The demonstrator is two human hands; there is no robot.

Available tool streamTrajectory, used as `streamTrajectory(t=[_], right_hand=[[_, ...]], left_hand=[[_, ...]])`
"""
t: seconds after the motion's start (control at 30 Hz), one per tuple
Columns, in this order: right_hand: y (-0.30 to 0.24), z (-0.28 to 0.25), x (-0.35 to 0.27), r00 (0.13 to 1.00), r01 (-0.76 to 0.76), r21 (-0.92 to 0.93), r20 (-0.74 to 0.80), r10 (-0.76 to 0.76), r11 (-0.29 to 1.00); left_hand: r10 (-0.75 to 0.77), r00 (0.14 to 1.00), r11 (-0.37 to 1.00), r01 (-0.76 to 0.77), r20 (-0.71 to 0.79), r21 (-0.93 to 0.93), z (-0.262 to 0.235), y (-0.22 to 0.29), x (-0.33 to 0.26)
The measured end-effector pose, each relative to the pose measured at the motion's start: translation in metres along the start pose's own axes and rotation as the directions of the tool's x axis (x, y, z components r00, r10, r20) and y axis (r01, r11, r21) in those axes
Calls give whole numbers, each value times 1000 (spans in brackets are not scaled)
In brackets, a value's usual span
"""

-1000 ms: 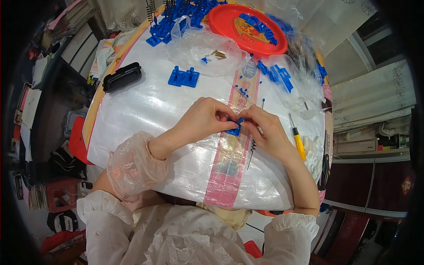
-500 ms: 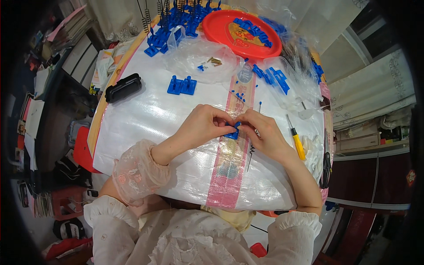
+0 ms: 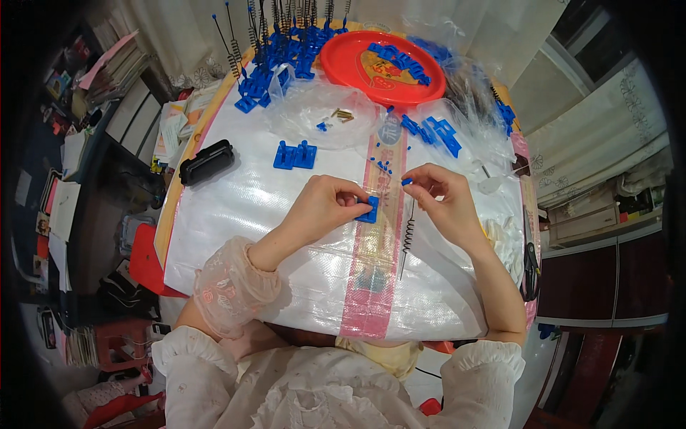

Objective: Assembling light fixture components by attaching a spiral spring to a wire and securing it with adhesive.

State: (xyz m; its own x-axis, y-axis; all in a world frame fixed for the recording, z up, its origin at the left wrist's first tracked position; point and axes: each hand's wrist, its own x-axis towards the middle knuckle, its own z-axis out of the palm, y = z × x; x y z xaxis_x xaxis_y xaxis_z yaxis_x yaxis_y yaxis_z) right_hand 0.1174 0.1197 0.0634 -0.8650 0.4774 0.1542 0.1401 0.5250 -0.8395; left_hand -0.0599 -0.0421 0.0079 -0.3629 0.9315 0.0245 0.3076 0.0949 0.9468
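My left hand pinches a blue plastic base between thumb and fingers, just above the pink printed strip of the white sheet. To its right, my right hand holds a small blue plastic piece at its fingertips, apart from the base. A thin wire with a black coiled spring lies beneath the right hand, which covers its upper end. Two blue bases with upright posts stand left of the hands. Several tiny blue caps are scattered beyond them.
Behind is a red tray with blue parts. Blue bases with spring wires crowd the far left. Clear bags hold brass pins and blue parts. A black case lies left, black-handled scissors right.
My right hand has drawn away from the base to the right with the small blue piece. My left hand keeps hold of the base. The view has shifted slightly.
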Motion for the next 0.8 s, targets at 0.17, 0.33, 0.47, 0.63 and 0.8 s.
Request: streamTrajectory(t=[0.17,0.33,0.47,0.63,0.8], right_hand=[[-7,-17,3,997,66,-193,47,-58,979],[-9,-21,0,996,48,-227,89,-29,973],[4,-26,-18,998,-10,-204,52,21,979],[28,-23,-42,997,-76,-192,-19,74,979],[36,-21,-48,999,-38,-351,1,41,936]], left_hand=[[-8,1000,1000,8,7,-1,1,3,0],[-19,1000,1000,18,-7,-11,1,-1,-1],[6,1000,1000,-6,-6,8,2,-3,1],[-12,1000,1000,12,8,6,2,3,0],[10,1000,999,-10,-11,42,1,2,0]])
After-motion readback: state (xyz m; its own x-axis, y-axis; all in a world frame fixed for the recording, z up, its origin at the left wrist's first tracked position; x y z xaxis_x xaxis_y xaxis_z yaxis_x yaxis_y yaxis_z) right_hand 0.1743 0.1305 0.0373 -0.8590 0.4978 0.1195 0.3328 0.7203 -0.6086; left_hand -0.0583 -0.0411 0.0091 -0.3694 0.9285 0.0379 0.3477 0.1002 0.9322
